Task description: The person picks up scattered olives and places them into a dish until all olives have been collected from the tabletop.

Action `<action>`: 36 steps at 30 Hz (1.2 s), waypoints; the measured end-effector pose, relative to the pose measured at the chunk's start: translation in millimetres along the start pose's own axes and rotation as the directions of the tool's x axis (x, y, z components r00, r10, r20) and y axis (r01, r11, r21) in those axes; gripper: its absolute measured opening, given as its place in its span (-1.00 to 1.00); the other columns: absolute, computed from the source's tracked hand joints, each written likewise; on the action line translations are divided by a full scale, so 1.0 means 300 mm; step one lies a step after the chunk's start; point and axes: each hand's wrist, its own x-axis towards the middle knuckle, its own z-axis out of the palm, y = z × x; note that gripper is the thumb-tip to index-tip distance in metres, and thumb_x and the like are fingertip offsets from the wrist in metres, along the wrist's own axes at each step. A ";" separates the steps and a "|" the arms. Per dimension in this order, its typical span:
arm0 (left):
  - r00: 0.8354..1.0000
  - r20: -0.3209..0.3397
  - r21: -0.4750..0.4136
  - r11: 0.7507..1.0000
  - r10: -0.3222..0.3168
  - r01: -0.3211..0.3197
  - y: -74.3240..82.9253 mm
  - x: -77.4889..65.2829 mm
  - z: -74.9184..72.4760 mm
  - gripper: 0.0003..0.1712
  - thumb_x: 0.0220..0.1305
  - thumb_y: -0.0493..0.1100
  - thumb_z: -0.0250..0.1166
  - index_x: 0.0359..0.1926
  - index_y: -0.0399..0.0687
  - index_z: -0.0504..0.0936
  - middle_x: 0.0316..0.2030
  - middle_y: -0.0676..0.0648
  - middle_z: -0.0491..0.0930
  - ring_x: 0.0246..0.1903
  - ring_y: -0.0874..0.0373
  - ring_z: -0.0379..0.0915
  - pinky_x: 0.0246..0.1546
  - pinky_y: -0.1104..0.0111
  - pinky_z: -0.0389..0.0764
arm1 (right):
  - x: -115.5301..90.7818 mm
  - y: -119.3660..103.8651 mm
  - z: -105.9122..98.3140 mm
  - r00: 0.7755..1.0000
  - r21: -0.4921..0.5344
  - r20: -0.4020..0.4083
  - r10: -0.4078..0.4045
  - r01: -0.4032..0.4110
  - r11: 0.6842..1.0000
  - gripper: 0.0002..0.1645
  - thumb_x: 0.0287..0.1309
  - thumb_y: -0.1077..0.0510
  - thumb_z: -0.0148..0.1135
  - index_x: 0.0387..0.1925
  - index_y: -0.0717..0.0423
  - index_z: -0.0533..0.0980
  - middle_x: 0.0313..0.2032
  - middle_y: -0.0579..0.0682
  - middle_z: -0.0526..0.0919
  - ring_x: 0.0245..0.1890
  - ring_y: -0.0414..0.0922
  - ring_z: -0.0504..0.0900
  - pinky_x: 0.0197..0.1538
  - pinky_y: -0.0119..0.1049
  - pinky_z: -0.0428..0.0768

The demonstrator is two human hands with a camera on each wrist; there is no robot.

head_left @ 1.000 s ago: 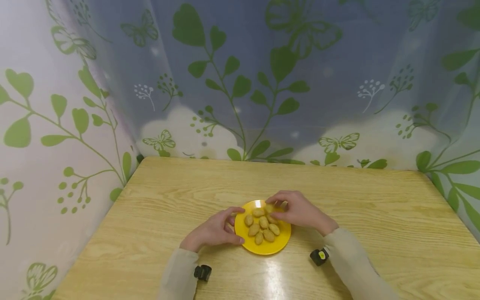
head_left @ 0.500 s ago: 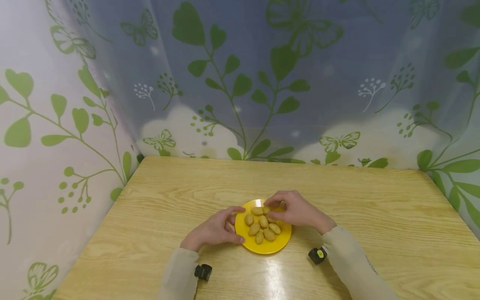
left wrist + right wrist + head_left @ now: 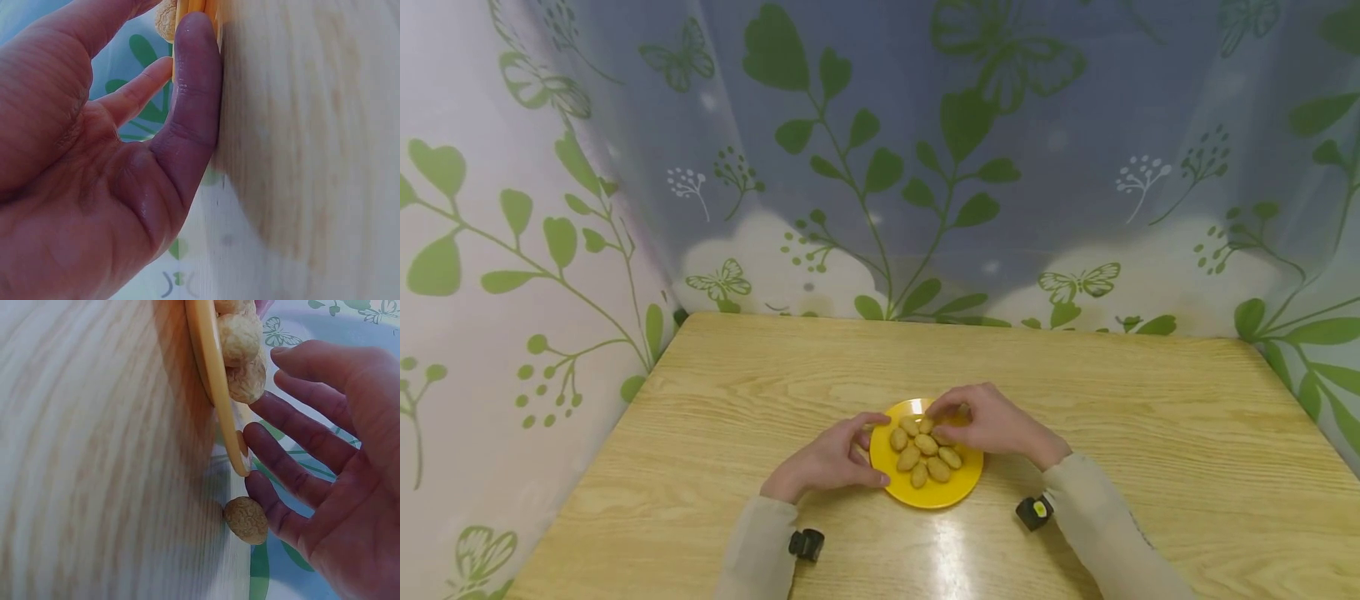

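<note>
Several walnuts [image 3: 927,444] lie clustered on a yellow plate [image 3: 928,500] on the table. My left hand [image 3: 831,458] holds the plate's left rim, thumb at the front and fingers round the back. In the left wrist view, one finger [image 3: 197,81] lies along the table at the plate's edge. My right hand [image 3: 988,421] is over the plate's back right, fingers loosely bent, fingertips right at a walnut [image 3: 927,425]. The right wrist view shows this hand's thumb and fingers spread apart beside the pile. Another walnut [image 3: 245,520] sits outside the rim, by the lowest finger.
The wood-grain table [image 3: 760,367] extends around the plate on all sides. A curtain [image 3: 880,208] printed with leaves and butterflies hangs along its back and left. Each wrist carries a small black camera [image 3: 1036,512].
The walnut at my right fingertips has gone down among the others and shifted slightly left, nudging a neighbouring walnut left. My right hand edged left with it; the left hand and plate stayed nearly still.
</note>
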 end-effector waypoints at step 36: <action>1.000 0.005 -0.009 1.000 0.008 -0.008 -0.010 0.005 0.002 -0.06 0.11 -0.14 0.58 0.47 0.06 0.33 -0.09 -0.12 0.51 -0.28 0.19 0.64 -0.19 0.36 0.63 | -0.151 0.075 -0.117 0.976 0.000 -0.204 0.074 -0.075 0.997 -0.71 0.25 0.15 0.41 0.00 0.10 0.71 -0.07 0.04 0.77 -0.07 0.04 0.70 -0.14 -0.28 0.69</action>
